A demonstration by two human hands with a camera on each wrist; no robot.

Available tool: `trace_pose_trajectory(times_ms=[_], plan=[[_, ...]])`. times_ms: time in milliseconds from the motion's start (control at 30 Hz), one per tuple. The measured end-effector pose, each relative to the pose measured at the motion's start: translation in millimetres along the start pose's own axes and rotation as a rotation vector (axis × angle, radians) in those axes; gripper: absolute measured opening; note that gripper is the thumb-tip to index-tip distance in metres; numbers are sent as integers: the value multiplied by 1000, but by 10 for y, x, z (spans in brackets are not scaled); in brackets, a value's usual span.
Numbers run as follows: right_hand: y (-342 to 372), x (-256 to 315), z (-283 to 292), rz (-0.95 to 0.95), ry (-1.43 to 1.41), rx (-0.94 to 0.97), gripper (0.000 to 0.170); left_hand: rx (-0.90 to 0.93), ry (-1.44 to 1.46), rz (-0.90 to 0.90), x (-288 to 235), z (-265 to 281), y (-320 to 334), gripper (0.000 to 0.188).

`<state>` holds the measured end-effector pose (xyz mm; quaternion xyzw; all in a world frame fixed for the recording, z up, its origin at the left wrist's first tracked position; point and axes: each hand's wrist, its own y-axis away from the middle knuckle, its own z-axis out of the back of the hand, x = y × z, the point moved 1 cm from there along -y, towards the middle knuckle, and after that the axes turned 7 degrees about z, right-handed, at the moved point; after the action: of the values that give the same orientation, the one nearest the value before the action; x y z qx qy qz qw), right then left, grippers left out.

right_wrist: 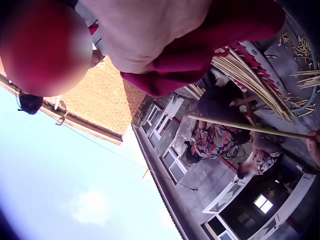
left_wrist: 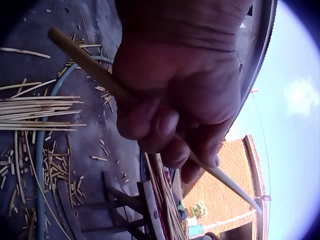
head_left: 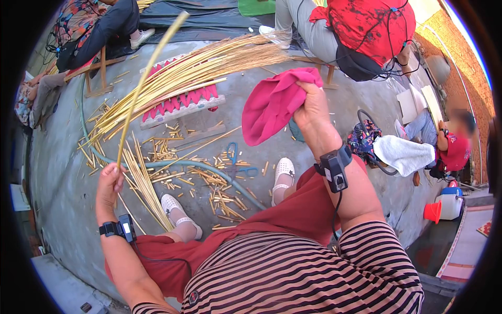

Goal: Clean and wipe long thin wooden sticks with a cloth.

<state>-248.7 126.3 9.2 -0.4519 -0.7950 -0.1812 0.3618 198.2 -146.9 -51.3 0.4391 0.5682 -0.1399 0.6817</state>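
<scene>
My left hand (head_left: 109, 183) grips a long pale stalk (head_left: 166, 35) near its lower end, and the stalk slants up and away in the head view. In the left wrist view the fingers curl round this stalk (left_wrist: 82, 57), which sticks out on both sides of the hand. Raised at the right, my right hand (head_left: 314, 104) pinches a bright pink cloth (head_left: 266, 107) between thumb and fingers. The cloth hangs to the left of the hand, partly folded. Ahead, a bundle of stalks (head_left: 183, 76) with feathery ends lies across a low stand (head_left: 183, 111) that carries pink pointed cloth pieces.
Cut stalk pieces (head_left: 225, 201) litter the concrete floor, with blue-handled scissors (head_left: 232, 152) and a hose (head_left: 193, 164) among them. Loose stalks (head_left: 149, 193) lie by the left shoe. Other people sit around. A bag (head_left: 363, 138) with a white towel (head_left: 402, 153) stands at the right.
</scene>
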Motion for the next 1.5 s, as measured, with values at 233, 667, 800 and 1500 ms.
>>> trace_pose_trajectory(times_ms=[233, 667, 800, 1500], plan=[[567, -331, -491, -301, 336, 392, 17, 138, 139, -115, -185, -1073, -263, 24], [725, -665, -889, 441, 1227, 894, 18, -59, -244, -358, -602, -2015, -318, 29], [839, -655, -990, 475, 1485, 1025, 19, -149, 121, -504, -1039, -1954, -91, 35], [781, -461, -924, -428, 1267, 1251, 34, -315, 454, -233, -1150, -28, -284, 16]])
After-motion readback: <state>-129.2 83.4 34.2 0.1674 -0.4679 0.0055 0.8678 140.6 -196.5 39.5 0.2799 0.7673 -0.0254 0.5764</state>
